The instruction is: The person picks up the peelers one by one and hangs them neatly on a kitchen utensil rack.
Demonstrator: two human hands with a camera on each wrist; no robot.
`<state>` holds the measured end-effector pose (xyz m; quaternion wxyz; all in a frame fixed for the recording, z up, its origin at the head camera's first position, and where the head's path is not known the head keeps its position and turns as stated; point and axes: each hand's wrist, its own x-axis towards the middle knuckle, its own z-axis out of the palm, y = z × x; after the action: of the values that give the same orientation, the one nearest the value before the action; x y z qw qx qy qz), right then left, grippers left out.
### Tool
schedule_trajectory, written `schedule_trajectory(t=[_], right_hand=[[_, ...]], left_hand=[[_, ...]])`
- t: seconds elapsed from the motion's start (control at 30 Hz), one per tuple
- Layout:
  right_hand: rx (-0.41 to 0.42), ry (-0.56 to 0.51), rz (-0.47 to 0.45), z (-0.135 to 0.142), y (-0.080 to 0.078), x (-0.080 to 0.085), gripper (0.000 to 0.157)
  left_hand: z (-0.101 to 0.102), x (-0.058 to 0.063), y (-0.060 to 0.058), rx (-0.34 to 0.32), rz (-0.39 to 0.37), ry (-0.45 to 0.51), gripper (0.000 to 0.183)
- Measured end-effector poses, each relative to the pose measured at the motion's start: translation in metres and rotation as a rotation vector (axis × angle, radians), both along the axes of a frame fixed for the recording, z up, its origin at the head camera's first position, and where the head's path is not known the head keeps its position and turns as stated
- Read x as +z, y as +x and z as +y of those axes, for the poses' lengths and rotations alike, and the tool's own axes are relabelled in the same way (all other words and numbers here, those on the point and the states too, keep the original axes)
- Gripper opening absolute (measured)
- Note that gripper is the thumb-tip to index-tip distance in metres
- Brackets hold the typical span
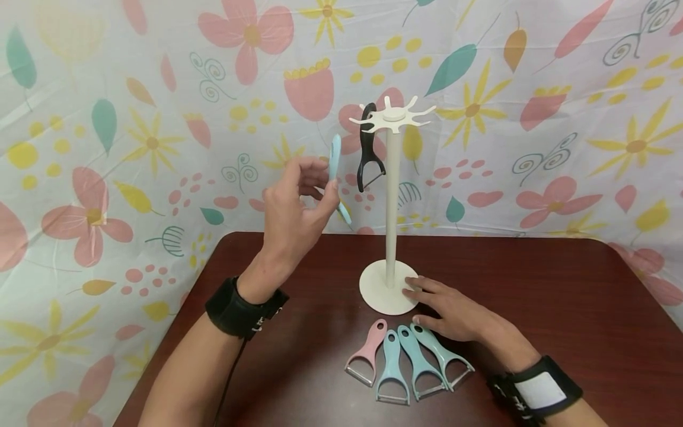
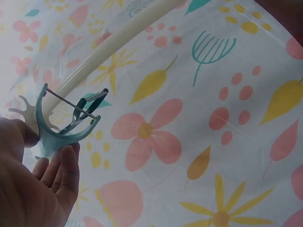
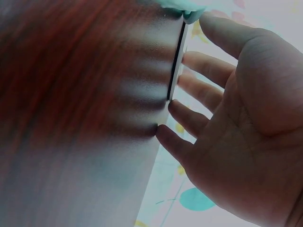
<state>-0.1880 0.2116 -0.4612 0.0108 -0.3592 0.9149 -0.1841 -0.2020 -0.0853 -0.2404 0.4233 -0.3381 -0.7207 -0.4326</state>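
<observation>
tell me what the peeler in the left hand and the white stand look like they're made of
Held peeler: handle looks like moulded plastic, pale teal, smooth and slightly translucent; the thin straight blade across its fork looks like metal.
White stand: uniform cream, smooth matt pole and round base; probably plastic, though painted metal can't be ruled out.

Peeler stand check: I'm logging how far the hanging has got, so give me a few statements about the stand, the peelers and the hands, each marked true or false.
1. A black peeler hangs from the white stand. True.
2. The left hand is empty. False: it holds a light blue peeler up near the stand's top.
3. Four peelers lie on the table in front of the stand. True.
4. All the peelers on the table are blue. False: one is a pink peeler; the other three are blue.
5. The right hand rests with its fingers on the stand's base. True.
</observation>
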Motion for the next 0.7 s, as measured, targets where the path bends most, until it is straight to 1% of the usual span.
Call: schedule_trajectory(t=[0.07, 0.17, 0.3, 0.43, 0.7], right_hand=[[0.001, 0.000, 0.000, 0.000, 0.000, 0.000, 0.056], [0.002, 0.002, 0.003, 0.001, 0.000, -0.001, 0.056], [0.005, 0.002, 0.007, 0.001, -0.001, -0.001, 0.057], [0.004, 0.001, 0.003, 0.000, -0.001, -0.001, 0.057], [0.001, -0.007, -0.009, 0.000, 0.000, 0.001, 0.056]], left_hand=[[0.002, 0.002, -0.001, 0.007, -0.006, 0.018, 0.021], [0.004, 0.005, -0.003, 0.013, 0.011, 0.036, 0.020], [0.006, 0.007, -0.006, 0.027, 0.040, 0.037, 0.019], [0.008, 0.011, -0.006, 0.032, 0.032, 0.039, 0.019], [0.012, 0.020, -0.008, -0.024, -0.006, 0.039, 0.020]])
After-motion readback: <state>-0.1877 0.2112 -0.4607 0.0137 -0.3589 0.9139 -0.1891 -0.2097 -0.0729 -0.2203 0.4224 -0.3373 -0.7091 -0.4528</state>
